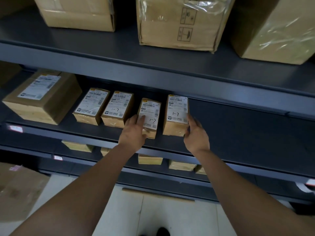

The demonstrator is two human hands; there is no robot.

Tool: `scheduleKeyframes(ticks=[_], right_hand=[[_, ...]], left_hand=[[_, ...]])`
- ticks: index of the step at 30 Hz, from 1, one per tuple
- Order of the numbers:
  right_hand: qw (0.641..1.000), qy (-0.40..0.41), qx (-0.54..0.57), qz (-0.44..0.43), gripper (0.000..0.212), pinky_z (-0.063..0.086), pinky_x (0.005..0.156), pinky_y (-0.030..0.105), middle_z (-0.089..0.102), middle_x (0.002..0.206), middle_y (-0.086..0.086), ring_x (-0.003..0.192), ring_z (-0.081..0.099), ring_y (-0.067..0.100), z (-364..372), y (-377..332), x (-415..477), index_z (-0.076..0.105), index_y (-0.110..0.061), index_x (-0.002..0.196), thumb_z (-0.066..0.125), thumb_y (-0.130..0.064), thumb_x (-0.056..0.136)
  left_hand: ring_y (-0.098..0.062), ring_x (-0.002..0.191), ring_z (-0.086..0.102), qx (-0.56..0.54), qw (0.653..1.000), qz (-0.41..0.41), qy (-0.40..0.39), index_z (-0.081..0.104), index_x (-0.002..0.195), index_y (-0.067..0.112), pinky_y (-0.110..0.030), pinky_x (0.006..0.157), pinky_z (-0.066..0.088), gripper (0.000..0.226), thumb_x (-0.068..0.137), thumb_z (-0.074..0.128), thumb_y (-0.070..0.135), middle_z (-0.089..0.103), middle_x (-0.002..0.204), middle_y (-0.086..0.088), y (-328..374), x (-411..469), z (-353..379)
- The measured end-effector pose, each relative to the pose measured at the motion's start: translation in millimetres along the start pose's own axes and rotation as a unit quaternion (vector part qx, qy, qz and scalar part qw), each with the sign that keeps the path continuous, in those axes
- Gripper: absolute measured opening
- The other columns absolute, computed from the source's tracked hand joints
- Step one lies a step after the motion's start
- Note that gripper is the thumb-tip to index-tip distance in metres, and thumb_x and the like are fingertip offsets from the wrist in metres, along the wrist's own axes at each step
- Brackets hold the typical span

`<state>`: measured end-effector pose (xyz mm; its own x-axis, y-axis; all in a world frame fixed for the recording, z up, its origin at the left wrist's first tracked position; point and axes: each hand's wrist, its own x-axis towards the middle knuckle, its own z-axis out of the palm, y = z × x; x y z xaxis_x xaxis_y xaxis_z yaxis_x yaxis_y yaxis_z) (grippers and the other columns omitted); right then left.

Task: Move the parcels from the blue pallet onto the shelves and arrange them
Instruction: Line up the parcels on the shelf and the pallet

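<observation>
Slippage risk: with left hand fingers we are gripping the third small parcel, with right hand fingers the fourth small parcel, both sitting near the middle shelf lip; nudging is risking a drop.

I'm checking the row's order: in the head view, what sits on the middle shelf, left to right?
Large box → first small parcel → second small parcel → third small parcel, held by the left hand → fourth small parcel, held by the right hand.
</observation>
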<state>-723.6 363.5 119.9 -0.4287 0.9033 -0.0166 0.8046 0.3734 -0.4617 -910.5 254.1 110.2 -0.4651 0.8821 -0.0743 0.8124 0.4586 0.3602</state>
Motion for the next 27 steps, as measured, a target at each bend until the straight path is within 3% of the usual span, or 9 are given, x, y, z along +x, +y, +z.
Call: scheduleKeyframes(ticks=[3, 12, 19, 27], right_hand=[[1.0, 0.002, -0.002, -0.007, 0.065, 0.043, 0.104, 0.043, 0.031, 0.153, 0.005, 0.138, 0.034, 0.028, -8, 0, -11, 0.025, -0.025, 0.151, 0.052, -0.009, 0.093], [0.994, -0.026, -0.109, -0.008, 0.062, 0.034, 0.111, 0.04, 0.035, 0.15, 0.006, 0.138, 0.031, 0.026, -65, 27, -75, 0.029, -0.018, 0.149, 0.054, -0.037, 0.095], [0.984, -0.024, -0.178, 0.001, 0.057, 0.029, 0.11, 0.039, 0.037, 0.149, 0.005, 0.138, 0.03, 0.026, -142, 77, -165, 0.033, -0.019, 0.147, 0.052, -0.032, 0.095], [0.97, 0.018, -0.225, 0.089, 0.056, 0.033, 0.106, 0.039, 0.047, 0.14, 0.006, 0.131, 0.04, 0.027, -220, 144, -280, 0.043, -0.019, 0.139, 0.058, -0.041, 0.09]], left_hand=[[-0.028, 0.143, 0.017, 0.028, 0.999, 0.025, -0.001, 0.017, 0.152, 0.018, -0.038, 0.115, 0.024, 0.074, 0.092, 0.06, 0.029, 0.019, 0.156, -0.011, 7, -7, -6], [-0.023, 0.142, 0.024, 0.108, 0.989, 0.105, -0.011, 0.027, 0.149, 0.015, -0.038, 0.115, 0.026, 0.069, 0.091, 0.059, 0.032, 0.03, 0.154, -0.005, 64, -51, -26], [-0.023, 0.137, 0.033, 0.144, 0.971, 0.191, -0.009, 0.028, 0.148, 0.015, -0.039, 0.112, 0.03, 0.064, 0.091, 0.055, 0.025, 0.039, 0.148, -0.005, 154, -126, -31], [-0.024, 0.131, 0.038, 0.16, 0.937, 0.31, -0.03, 0.036, 0.143, 0.016, -0.037, 0.104, 0.036, 0.058, 0.09, 0.057, 0.025, 0.042, 0.144, -0.004, 263, -202, -19]])
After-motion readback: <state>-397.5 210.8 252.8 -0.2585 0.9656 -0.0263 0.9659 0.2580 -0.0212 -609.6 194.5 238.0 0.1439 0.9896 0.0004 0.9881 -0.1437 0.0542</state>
